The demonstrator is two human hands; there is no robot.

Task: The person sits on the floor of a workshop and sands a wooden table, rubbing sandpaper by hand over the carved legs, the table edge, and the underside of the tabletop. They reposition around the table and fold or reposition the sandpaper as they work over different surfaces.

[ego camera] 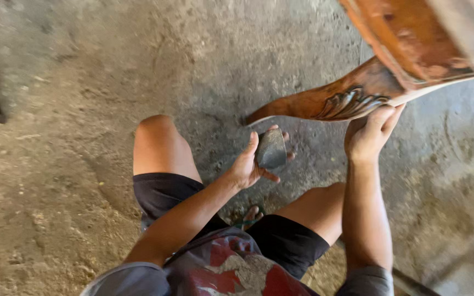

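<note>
Looking straight down at a person crouched over a dusty concrete floor (72, 164), knees apart in black shorts (165, 194). The left hand (253, 161) is curled around a dark grey folded piece, likely sandpaper (271, 148), thumb on its left edge and fingertips wrapping round the far and right sides. That piece sits just below the tapered tip of a carved wooden furniture leg (325, 101), close but apart from it. The leg is reddish-brown, curving from upper right down to the left, with a pale shell-like carving (352, 103) near its thick end. The right hand (370, 137) reaches up under that thick end, fingers extended and pressed against the underside beside the carving, steadying the piece. A green sandal strap (253, 215) shows between the thighs.
</note>
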